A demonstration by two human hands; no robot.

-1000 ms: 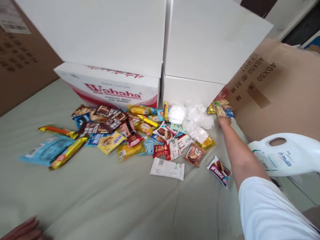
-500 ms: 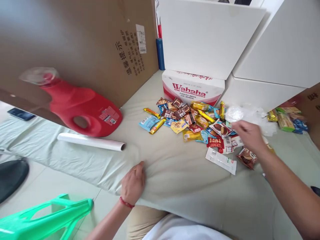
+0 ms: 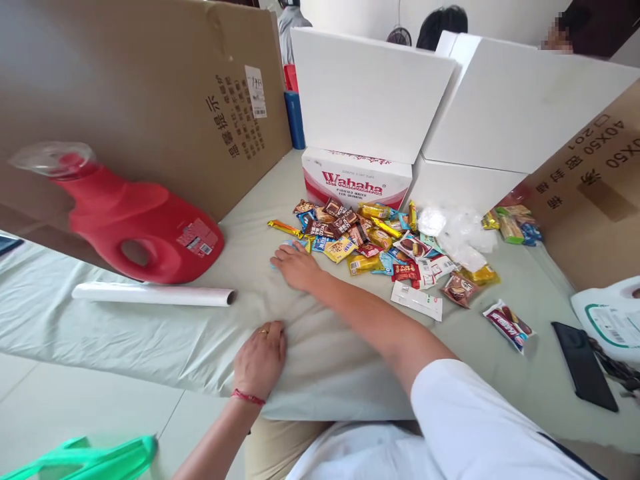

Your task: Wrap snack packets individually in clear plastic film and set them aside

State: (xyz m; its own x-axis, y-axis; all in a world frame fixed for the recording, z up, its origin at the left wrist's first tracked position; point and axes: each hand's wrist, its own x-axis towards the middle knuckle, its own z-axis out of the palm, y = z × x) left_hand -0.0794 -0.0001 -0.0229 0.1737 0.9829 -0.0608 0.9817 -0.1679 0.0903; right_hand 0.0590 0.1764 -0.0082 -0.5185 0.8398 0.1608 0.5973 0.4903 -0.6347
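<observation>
My right hand (image 3: 296, 267) reaches across to the left end of a pile of wrapped snacks (image 3: 357, 230). Its fingers are apart and lie over a light-blue snack packet (image 3: 289, 245), which they mostly cover; no grip on it shows. My left hand (image 3: 261, 357) rests on the pale green sheet (image 3: 325, 333) close to its front edge, palm down, with nothing seen in it. A thin yellow-orange stick packet (image 3: 285, 229) lies just beyond the right hand. To the right of the pile are a white sachet (image 3: 417, 300), a brown cookie packet (image 3: 460, 288) and a separate cake packet (image 3: 509, 325).
A red detergent jug (image 3: 160, 233) and a white roll (image 3: 153, 294) lie at left before a large carton (image 3: 150, 80). A Wahaha box (image 3: 357, 179) and white panels (image 3: 370, 93) stand behind the pile. At right are crumpled clear plastic (image 3: 457, 230), a phone (image 3: 585, 365) and a white jug (image 3: 613, 313).
My right hand has swept left from the right part of the pile to the light-blue packet. My left hand stays on the sheet. The view has tilted up and turned right.
</observation>
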